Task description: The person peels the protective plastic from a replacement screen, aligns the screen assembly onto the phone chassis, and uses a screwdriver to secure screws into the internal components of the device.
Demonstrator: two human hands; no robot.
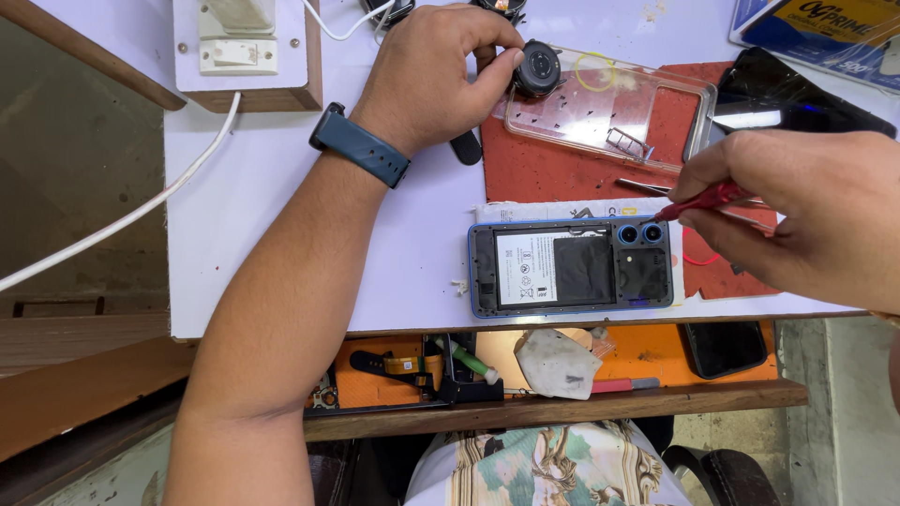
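Gripping: right hand (806, 211) pinched shut on red screwdriver (703, 200), tip at the opened phone's (570, 267) camera corner.
Left hand (433, 70): fingers curled onto small black round part (539, 67), thumb and index pinching it.
Phone: back off, blue frame, flat on white table (281, 187), just beside right hand, well below left.
Handling: likely light, stiff, fragile inside; hold by frame edges.
Around: clear case (609, 108) on red mat (534, 173), tweezers (642, 186), power socket (239, 42).
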